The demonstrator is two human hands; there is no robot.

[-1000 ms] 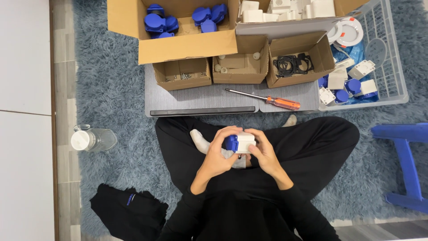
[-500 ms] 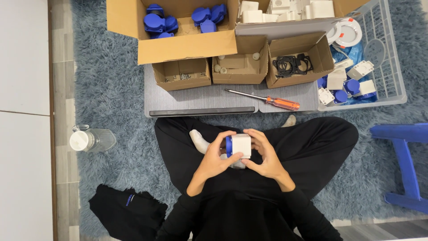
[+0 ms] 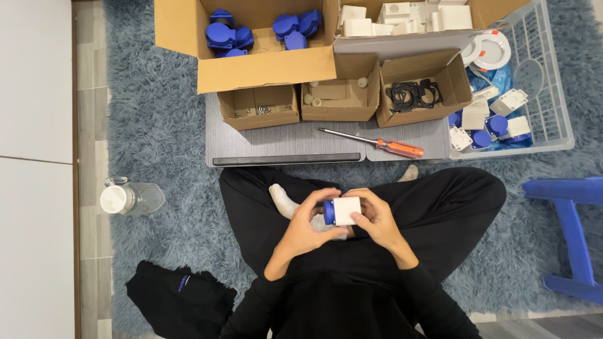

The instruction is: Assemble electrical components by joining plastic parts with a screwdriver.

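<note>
Gripping small white plastic box with blue round cap (image 3: pixel 341 211) at frame centre: left hand (image 3: pixel 306 223) and right hand (image 3: pixel 375 221) both closed around it.

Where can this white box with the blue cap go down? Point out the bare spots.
Bare: grey board between small cardboard boxes and orange-handled screwdriver; blue rug left of it. Crowded: white wire basket.

We wear a black long-sleeved top (image 3: pixel 352 295) and black trousers (image 3: pixel 452 201). Our socks (image 3: pixel 282 199) are white. Both hands are bare.
</note>
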